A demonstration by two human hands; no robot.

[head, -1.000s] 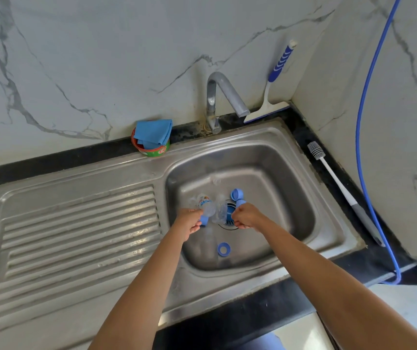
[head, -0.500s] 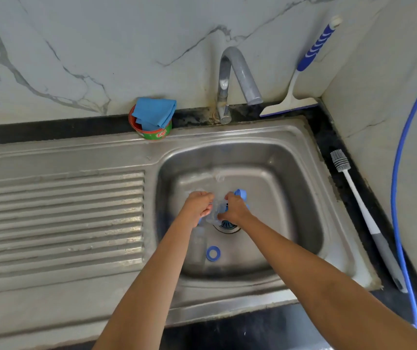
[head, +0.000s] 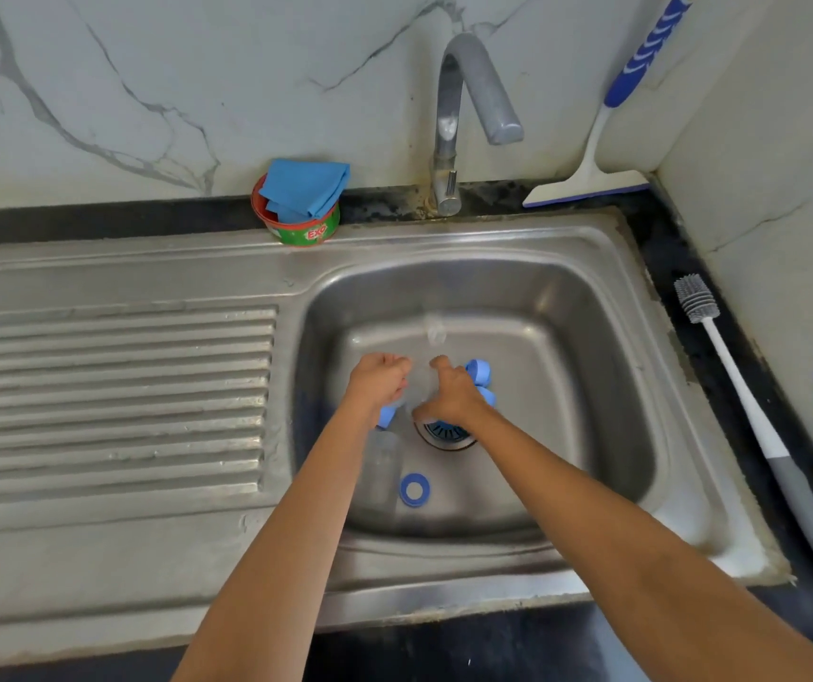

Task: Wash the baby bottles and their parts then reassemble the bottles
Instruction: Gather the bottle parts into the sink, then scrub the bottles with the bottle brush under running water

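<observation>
Both of your hands are down in the sink [head: 591, 307] basin, close together just above the drain strainer [head: 445, 429]. Your left hand [head: 379, 382] is curled closed with a blue part [head: 387, 414] showing beneath it. Your right hand [head: 451, 395] is closed over a clear item that is too blurred to identify; blue caps [head: 481, 374] lie just beside it. A clear bottle body [head: 383, 469] lies on the basin floor beside a loose blue ring [head: 414, 490].

Hazards from this position:
- Clear parts are hard to see against the steel. You may overlook one and leave it unwashed.
- Wet plastic is probably slippery. A loose hold may drop a part onto the strainer.
- The loose ring lies near your left forearm and may get knocked away.
- The bottle brush [head: 700, 301] lies on the worktop at the right, well apart. Reaching for it with full hands risks a drop.
</observation>
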